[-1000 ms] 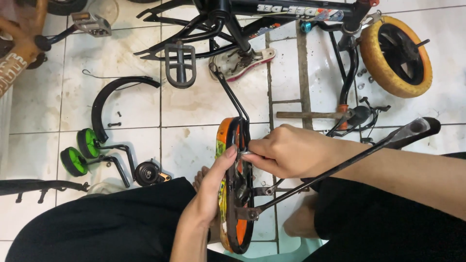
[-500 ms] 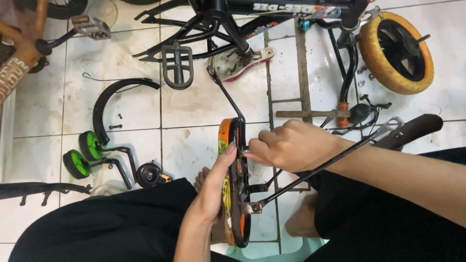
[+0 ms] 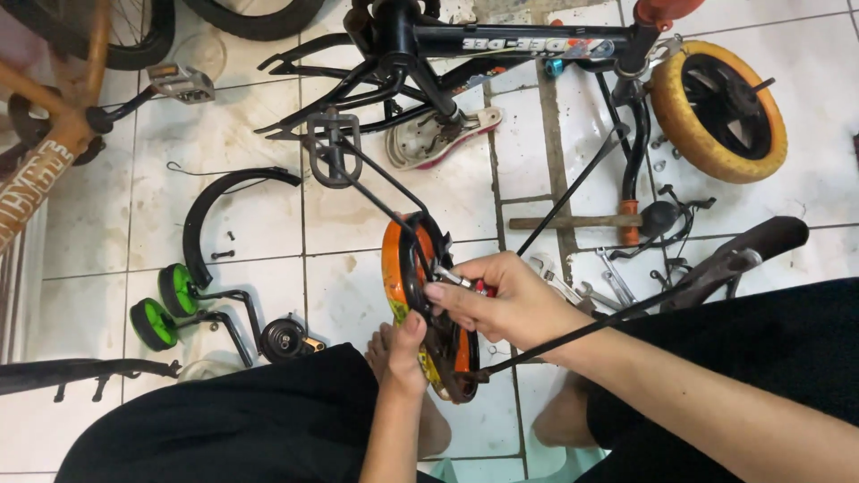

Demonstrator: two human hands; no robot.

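The left hand (image 3: 404, 347) props the orange chain guard (image 3: 420, 304) upright from below, its grip closed on the lower edge, so the right hand (image 3: 501, 300), just above, can pinch a small metal tool (image 3: 458, 279) against it over the tiled floor (image 3: 242, 233).

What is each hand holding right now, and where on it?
Left hand steadies the orange chain guard at its lower edge. Right hand pinches a small red-handled tool against the guard's middle.
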